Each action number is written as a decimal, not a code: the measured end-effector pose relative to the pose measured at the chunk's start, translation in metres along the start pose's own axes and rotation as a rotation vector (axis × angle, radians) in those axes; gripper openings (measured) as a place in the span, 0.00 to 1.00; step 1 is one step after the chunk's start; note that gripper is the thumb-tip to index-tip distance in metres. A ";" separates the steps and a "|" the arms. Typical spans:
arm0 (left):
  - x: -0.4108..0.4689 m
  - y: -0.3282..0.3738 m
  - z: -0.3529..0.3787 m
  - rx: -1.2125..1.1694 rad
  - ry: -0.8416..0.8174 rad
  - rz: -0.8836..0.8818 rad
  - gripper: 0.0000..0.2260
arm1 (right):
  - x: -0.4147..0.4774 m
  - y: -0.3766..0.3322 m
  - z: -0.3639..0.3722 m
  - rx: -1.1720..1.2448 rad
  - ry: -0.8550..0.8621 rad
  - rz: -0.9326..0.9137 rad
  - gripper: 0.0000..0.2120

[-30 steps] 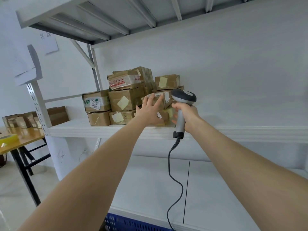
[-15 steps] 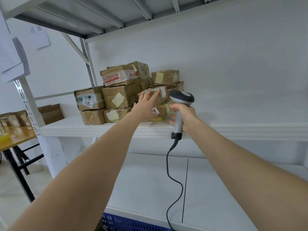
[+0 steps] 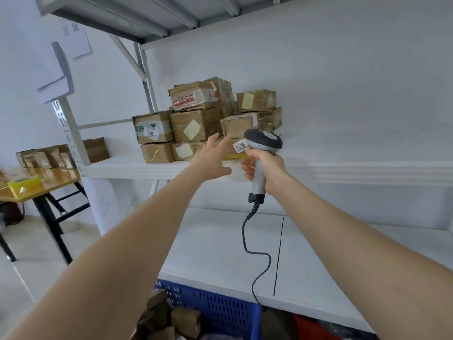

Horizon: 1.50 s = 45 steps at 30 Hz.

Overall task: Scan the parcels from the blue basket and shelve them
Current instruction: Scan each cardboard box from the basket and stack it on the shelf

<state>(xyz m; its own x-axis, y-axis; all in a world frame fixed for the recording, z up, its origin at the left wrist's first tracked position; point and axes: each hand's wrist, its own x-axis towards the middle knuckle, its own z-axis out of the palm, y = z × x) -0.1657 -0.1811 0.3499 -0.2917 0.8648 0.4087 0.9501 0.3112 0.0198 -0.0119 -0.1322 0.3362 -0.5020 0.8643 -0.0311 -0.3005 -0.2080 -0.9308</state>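
Brown parcels [image 3: 185, 321] are lying in the blue basket [image 3: 220, 307], others sitting in a stack [image 3: 196, 123] on the white shelf [image 3: 137, 168].
The left hand [image 3: 210, 158] is hovering near the stack, fingers spread wide and holding nothing; the right hand [image 3: 264, 165] is gripping the corded scanner [image 3: 263, 143]. A wooden tabletop [image 3: 49, 177] is standing at left.

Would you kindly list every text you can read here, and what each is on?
"3012", upside down: white sticker on the left brown cardboard parcel.
"121", next digit unclear: small white tag beside the grey handheld scanner.
Unreadable: red print on the top white label; handwriting on the wall sheet.
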 end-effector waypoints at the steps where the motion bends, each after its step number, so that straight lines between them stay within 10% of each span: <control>1: -0.012 -0.004 0.003 -0.009 0.003 -0.003 0.41 | -0.007 0.010 0.003 -0.007 -0.017 0.015 0.11; 22: -0.296 -0.169 0.257 -0.226 -0.690 -0.524 0.36 | -0.042 0.376 0.044 -0.207 0.039 0.799 0.08; 30: -0.348 -0.217 0.327 -0.326 -0.724 -1.035 0.28 | -0.033 0.512 0.059 -0.268 -0.038 1.014 0.20; 35: -0.373 -0.234 0.356 -0.444 -0.759 -1.259 0.19 | -0.028 0.586 0.053 -0.388 -0.153 1.039 0.56; 45: -0.361 -0.196 0.343 -0.885 -0.517 -1.486 0.25 | -0.033 0.534 0.043 -0.280 -0.156 0.915 0.40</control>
<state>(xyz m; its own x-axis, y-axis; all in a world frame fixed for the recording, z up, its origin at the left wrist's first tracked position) -0.2843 -0.4191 -0.1143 -0.7006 0.1657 -0.6941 -0.3880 0.7279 0.5654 -0.1905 -0.2918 -0.1443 -0.5537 0.3476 -0.7567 0.4536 -0.6362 -0.6241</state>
